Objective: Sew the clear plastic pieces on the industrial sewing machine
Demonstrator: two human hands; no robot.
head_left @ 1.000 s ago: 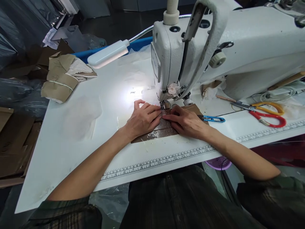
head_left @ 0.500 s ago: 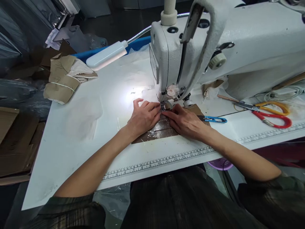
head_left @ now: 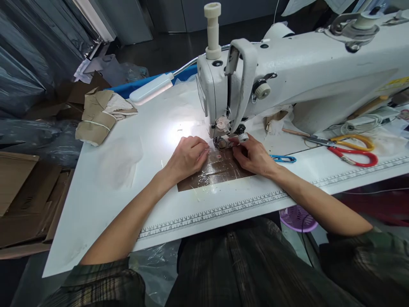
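Resting bent fingers of left hand (head_left: 189, 156) and right hand (head_left: 254, 156) on flat shiny brown sheet (head_left: 220, 172), on white counter (head_left: 105, 221) under white metal sewing machine (head_left: 216, 91); cannot tell if pinching, partly blocked by round white knob (head_left: 243, 137). Note blue snips (head_left: 278, 157) near right wrist, red-and-yellow-handled scissors (head_left: 327, 143) farther right.

A dark plaid shirt (head_left: 220, 268) has greenish sleeves (head_left: 107, 281) ending near elbows.

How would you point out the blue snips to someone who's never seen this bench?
Find the white sewing machine on the white table. In front of its arm, just right of the person's right hand, lie the snips. Their slim handle is all blue, unlike the larger scissors farther right, with one orange and one red handle.
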